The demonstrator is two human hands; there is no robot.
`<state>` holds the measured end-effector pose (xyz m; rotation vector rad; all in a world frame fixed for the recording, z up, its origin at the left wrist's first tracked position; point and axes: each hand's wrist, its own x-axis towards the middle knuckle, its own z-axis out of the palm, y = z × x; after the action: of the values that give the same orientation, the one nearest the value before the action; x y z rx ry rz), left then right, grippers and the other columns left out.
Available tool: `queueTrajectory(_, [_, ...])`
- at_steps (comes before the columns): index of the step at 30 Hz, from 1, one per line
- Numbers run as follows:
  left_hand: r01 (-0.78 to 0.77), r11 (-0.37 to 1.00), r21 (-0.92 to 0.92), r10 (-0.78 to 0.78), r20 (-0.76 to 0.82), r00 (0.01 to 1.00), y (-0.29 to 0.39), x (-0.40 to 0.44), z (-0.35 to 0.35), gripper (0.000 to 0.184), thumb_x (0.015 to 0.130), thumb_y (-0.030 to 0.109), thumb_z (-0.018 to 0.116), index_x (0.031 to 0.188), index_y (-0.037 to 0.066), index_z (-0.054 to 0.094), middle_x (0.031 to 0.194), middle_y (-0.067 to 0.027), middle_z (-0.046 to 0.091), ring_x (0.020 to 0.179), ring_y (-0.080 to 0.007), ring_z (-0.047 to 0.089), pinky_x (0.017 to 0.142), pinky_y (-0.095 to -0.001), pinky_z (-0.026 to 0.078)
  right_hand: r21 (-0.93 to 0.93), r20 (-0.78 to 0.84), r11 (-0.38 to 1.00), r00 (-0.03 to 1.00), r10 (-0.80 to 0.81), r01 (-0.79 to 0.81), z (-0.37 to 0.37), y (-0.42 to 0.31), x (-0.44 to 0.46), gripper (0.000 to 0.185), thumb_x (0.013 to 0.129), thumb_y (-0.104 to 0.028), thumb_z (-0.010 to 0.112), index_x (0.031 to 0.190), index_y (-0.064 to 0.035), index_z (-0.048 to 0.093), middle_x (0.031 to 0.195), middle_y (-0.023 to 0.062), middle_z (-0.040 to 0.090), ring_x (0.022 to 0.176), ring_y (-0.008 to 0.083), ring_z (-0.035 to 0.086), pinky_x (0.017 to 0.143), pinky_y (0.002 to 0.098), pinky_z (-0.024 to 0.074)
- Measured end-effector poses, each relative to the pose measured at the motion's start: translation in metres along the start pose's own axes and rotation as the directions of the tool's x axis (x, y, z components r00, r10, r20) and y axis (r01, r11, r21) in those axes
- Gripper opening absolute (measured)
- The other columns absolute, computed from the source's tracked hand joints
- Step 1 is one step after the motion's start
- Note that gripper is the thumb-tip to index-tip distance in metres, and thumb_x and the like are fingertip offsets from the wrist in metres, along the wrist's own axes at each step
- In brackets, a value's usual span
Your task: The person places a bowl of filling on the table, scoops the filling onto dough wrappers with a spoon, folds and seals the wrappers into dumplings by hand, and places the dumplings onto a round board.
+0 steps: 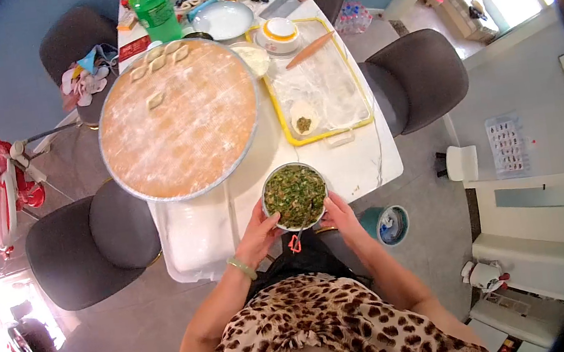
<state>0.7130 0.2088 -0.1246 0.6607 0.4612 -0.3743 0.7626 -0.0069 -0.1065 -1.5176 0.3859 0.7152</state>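
Observation:
Both my hands grip a bowl of chopped green filling (294,195) at the table's near edge. My left hand (259,229) is closed on its left side and my right hand (338,213) on its right, thumbs at the rim. A utensil handle with a red end (295,242) sticks out toward me. Beyond the bowl, a dough wrapper (304,108) with a dab of filling lies on a floured, yellow-rimmed board (289,133). Several shaped dumplings (157,62) sit at the far side of a large round floured tray (177,122).
A rolling pin (309,50) and a white container (279,35) rest on the board. Behind are a cleaver (281,6), a white plate (222,18) and a green bottle (155,12). A clear plastic tub (198,239) overhangs the near edge. Chairs (417,75) surround the table; a bin (392,226) stands right.

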Motion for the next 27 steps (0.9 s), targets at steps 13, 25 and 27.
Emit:
queueTrajectory(13, [0.140, 0.988, 0.068, -0.114, -0.297, 0.948, 0.002, 0.031, 0.045, 0.060, 0.091, 0.027, 0.061, 0.142, 0.015, 0.031, 0.133, -0.0042, 0.047, 0.116, -0.0189, 0.050, 0.095, -0.0405, 0.044, -0.130, 0.271, 0.985, 0.960, -0.073, 0.112, -0.047, -0.024, 0.058, 0.054, 0.097, -0.027, 0.051, 0.143, -0.0080, 0.033, 0.107, 0.0010, 0.059, 0.083, 0.0076, 0.053, 0.065, 0.0222, 0.0450])
queueTrajectory(25, [-0.068, 0.987, 0.143, 0.135, -0.533, 0.836, 0.012, 0.010, 0.048, 0.040, 0.095, 0.034, 0.053, 0.126, 0.009, 0.050, 0.114, -0.0038, 0.059, 0.102, -0.0144, 0.056, 0.078, -0.0282, 0.045, -0.318, 0.242, 0.894, 0.939, -0.244, 0.314, -0.110, -0.101, 0.146, 0.027, 0.094, -0.023, 0.054, 0.081, 0.0004, 0.059, 0.071, 0.0035, 0.059, 0.066, 0.0096, 0.055, 0.059, 0.0243, 0.0439])
queueTrajectory(27, [-0.192, 0.962, 0.193, 0.272, -0.675, 0.686, 0.022, 0.006, 0.058, 0.015, 0.094, 0.024, 0.056, 0.095, 0.009, 0.057, 0.089, -0.0036, 0.060, 0.081, -0.0138, 0.058, 0.068, -0.0259, 0.044, -0.351, 0.241, 0.869, 0.930, -0.277, 0.350, -0.101, -0.141, 0.152, 0.032, 0.094, -0.022, 0.055, 0.071, 0.0000, 0.055, 0.065, 0.0019, 0.056, 0.062, 0.0090, 0.051, 0.057, 0.0247, 0.0420])
